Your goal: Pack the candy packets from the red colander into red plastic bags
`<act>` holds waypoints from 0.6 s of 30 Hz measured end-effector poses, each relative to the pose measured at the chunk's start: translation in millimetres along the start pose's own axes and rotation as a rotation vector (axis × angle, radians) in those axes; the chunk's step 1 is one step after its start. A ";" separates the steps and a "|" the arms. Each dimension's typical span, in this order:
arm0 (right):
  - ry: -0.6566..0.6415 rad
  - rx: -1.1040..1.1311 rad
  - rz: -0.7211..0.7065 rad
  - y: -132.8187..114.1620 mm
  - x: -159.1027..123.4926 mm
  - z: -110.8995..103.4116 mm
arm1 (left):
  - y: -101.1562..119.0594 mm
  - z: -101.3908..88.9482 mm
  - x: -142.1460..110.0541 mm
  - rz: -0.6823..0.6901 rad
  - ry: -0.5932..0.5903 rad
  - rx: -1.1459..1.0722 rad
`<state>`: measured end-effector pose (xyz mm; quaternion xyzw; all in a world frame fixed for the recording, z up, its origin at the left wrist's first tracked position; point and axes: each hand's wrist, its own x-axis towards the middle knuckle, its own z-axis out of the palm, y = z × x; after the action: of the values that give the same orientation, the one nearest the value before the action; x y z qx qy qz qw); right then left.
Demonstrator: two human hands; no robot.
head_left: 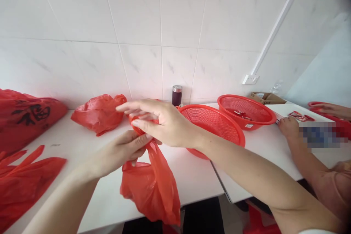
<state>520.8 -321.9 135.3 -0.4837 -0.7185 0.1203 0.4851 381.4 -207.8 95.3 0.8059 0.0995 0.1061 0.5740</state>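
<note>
A red plastic bag [153,190] hangs from my hands over the front edge of the white table. My left hand [127,148] is closed around the gathered neck of the bag, thumb on top. Just above it, my right hand [167,122] has a strip of the bag's top between thumb and fingers; the forefinger side reaches out to the left. The two hands touch or nearly touch, and part of the bag's neck is hidden behind the fingers. Behind them lies a tied red bag [98,113] near the wall.
Red bags [24,182] and a large printed red bag [33,117] lie at left. To the right are a red mesh basket [214,117], a second basket [246,108] holding small packets, a dark tumbler [177,96] and a cardboard box [267,98]. A co-worker's arm [301,146] rests farther right.
</note>
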 end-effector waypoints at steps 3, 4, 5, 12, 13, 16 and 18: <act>-0.003 -0.036 0.172 17.6 -13.0 1.7 | -12.8 -2.6 2.3 -0.106 0.006 -0.181; -0.014 -0.042 0.240 22.0 -18.2 1.6 | -16.8 -2.8 3.0 -0.114 0.027 -0.190; -0.009 -0.041 0.289 24.2 -23.4 2.0 | -20.3 -2.7 3.7 -0.116 0.048 -0.181; 0.093 0.056 0.204 -4.1 -58.6 20.1 | -26.1 -7.9 2.4 -0.015 -0.009 -0.176; 0.120 0.066 0.193 -4.3 -61.2 22.0 | -25.0 -9.5 1.6 -0.003 -0.024 -0.126; 0.268 0.166 0.217 11.5 -61.4 26.5 | -23.6 -9.8 1.2 0.021 -0.004 0.074; 0.286 0.209 0.300 30.5 -58.1 31.5 | -27.0 -5.1 3.1 0.019 -0.012 0.177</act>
<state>516.3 -344.3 66.1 -0.5441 -0.5462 0.1950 0.6062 381.9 -193.6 71.5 0.8549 0.0975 0.0972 0.5001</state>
